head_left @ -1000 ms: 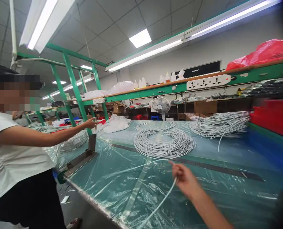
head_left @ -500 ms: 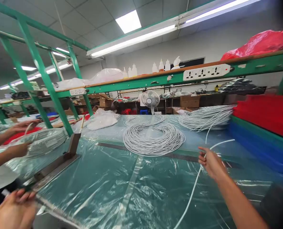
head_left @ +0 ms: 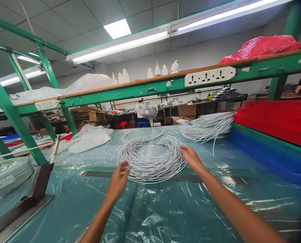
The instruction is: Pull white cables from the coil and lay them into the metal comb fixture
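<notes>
A wide coil of thin grey-white cable (head_left: 150,172) lies in front of me on the film-covered bench. My left hand (head_left: 120,172) is at its left rim, fingers bent and blurred; whether it pinches a strand does not show. At the right rim is my right hand (head_left: 191,158), fingers stretched toward the loops, with no separate cable visible in it. A long steel ruler (head_left: 191,178) lies flat, passing under the coil.
A loose cable bundle (head_left: 208,126) sits at the back right, beside stacked red and blue bins (head_left: 272,121). Plastic bags (head_left: 89,138) lie back left. A brown metal bracket (head_left: 40,182) stands at left near another coil (head_left: 9,175). A shelf with power sockets (head_left: 209,77) spans above.
Both hands have moved inward to the coil's two sides. The cable length that my right hand held on the right no longer shows there. The view has shifted, and the co-worker's hands are out of view.
</notes>
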Available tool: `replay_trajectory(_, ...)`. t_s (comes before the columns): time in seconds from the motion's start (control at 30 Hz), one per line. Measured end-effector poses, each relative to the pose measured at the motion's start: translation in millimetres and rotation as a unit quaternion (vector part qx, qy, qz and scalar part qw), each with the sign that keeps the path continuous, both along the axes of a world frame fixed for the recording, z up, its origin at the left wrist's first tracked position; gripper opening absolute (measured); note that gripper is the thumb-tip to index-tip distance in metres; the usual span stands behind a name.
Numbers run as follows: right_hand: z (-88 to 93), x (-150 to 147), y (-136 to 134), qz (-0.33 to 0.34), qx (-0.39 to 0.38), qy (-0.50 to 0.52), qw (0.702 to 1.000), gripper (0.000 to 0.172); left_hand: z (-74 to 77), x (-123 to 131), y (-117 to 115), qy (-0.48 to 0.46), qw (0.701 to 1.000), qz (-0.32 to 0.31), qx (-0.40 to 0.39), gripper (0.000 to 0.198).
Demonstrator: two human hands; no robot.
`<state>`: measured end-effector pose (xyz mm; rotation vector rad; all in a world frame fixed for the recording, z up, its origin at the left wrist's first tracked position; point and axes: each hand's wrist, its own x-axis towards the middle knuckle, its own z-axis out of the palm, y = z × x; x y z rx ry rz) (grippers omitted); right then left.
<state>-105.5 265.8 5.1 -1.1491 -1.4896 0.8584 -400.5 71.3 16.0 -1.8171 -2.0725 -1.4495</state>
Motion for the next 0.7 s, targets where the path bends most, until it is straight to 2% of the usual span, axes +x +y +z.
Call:
replay_trajectory(0.03,-14.5,-4.0,-19.8,0.035,-0.013,0.004,0.999,0.029,-17.9,20.0,-22.5,0.018,0.999,-0.032,0.003,0.043)
replay_trajectory(0.07,-27.4,-8.0,-41.3,0.071,-0.023,0.005,0.997,0.029,-29.6,39.3,-50.3,0.037,0.998,-0.048,0.015,0.040)
replay_trajectory(0.1,-38.4,-11.9,-63.8,0.106,-0.032,0.005,0.994,0.028,-34.0,56.8,-80.7,0.065,0.996,-0.052,0.035,0.032)
replay_trajectory(0.13,-47.7,-15.8,-86.7,0.144,-0.040,0.002,0.989,0.027,-31.0,71.5,-110.9,0.118,0.990,-0.041,0.068,0.024)
replay_trajectory(0.17,-55.6,-19.5,-109.3,0.182,-0.048,-0.005,0.982,0.026,-21.5,83.0,-138.4,0.221,0.967,-0.012,0.124,0.028)
replay_trajectory(0.23,-68.4,-25.9,-151.5,0.258,-0.062,-0.029,0.964,0.027,9.3,95.7,-178.2,0.400,0.899,0.040,0.175,0.044)
replay_trajectory(0.3,-78.7,-29.9,-185.8,0.313,-0.030,-0.066,0.947,0.025,39.4,96.1,-195.0,0.517,0.844,0.061,0.130,0.042)
replay_trajectory(0.37,-86.5,-30.7,-208.9,0.339,0.051,-0.103,0.934,0.023,53.5,88.9,-196.4,0.587,0.806,0.056,0.059,0.042)
replay_trajectory(0.43,-91.3,-29.0,-220.0,0.341,0.118,-0.129,0.924,0.024,49.3,80.5,-195.5,0.632,0.774,0.043,-0.009,0.040)
replay_trajectory(0.53,-93.0,-25.9,-220.1,0.330,0.130,-0.145,0.924,0.025,30.8,75.3,-205.4,0.658,0.748,0.017,-0.086,0.044)
replay_trajectory(0.6,-92.4,-25.2,-215.5,0.324,0.132,-0.148,0.925,0.024,24.3,77.4,-217.9,0.660,0.746,0.011,-0.090,0.048)
replay_trajectory(0.7,-92.5,-27.1,-210.5,0.321,0.139,-0.149,0.925,0.024,25.4,83.1,-232.4,0.664,0.743,0.006,-0.079,0.049)
